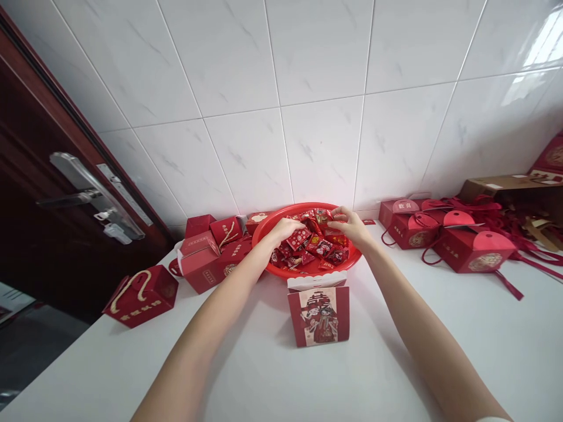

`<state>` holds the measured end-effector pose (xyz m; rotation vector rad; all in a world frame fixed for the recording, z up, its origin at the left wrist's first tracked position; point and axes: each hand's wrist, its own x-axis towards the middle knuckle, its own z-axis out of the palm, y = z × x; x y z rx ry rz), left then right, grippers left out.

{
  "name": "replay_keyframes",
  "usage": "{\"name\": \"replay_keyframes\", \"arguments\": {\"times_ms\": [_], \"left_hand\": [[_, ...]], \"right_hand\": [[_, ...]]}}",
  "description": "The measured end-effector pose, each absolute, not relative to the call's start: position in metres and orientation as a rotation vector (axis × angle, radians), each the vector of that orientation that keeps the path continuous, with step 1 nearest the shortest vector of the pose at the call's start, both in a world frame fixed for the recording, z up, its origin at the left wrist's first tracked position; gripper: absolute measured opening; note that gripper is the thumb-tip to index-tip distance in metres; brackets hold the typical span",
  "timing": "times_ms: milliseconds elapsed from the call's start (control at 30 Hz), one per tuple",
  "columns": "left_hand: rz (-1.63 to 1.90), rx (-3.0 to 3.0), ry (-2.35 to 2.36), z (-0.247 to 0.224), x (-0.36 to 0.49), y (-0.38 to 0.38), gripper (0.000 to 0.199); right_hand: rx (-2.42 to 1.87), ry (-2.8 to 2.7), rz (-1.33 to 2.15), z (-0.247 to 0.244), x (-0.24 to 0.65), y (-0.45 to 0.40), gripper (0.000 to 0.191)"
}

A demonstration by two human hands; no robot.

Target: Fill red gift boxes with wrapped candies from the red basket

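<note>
A red plastic basket point(258, 230) stands against the tiled wall, filled with small red wrapped packets point(319, 246). Inside its left part, my left hand point(285, 230) has its fingers bent down at a red patterned packet; whether they grip it is unclear. Over the basket's right rim reaches my right hand point(350, 227), thumb and fingers apart, touching the packets near the back. Just in front of the basket an upright red box point(319, 316) shows a picture of two cartoon figures, and its pale top flap is raised.
Red boxes point(204, 264) cluster left of the basket, with a rope-handled box point(143, 296) nearer the white table's point(272, 387) left edge. Ribboned boxes point(475, 249), loose ribbons and a brown carton point(512, 190) lie right. A dark door point(39, 193) stands at left.
</note>
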<state>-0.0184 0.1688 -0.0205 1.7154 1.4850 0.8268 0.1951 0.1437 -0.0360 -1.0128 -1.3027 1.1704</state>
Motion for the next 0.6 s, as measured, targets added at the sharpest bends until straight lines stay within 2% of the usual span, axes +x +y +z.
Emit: {"name": "replay_keyframes", "arguments": {"times_ms": [167, 333, 533, 600], "left_hand": [[0.907, 1.697, 1.46, -0.026, -0.02, 0.172, 0.013], [1.012, 1.753, 1.403, -0.032, -0.022, 0.174, 0.026], [1.138, 1.824, 1.344, -0.029, -0.02, 0.173, 0.035], [1.164, 1.893, 1.241, -0.028, -0.016, 0.171, 0.038]], "right_hand": [[-1.043, -1.426, 1.078, -0.038, 0.198, 0.146, 0.025], [-1.042, -1.563, 0.99, -0.037, 0.198, 0.144, 0.024], [-0.983, -1.84, 1.037, -0.033, 0.195, 0.143, 0.008], [-0.992, -1.873, 1.001, -0.032, 0.194, 0.142, 0.018]]}}
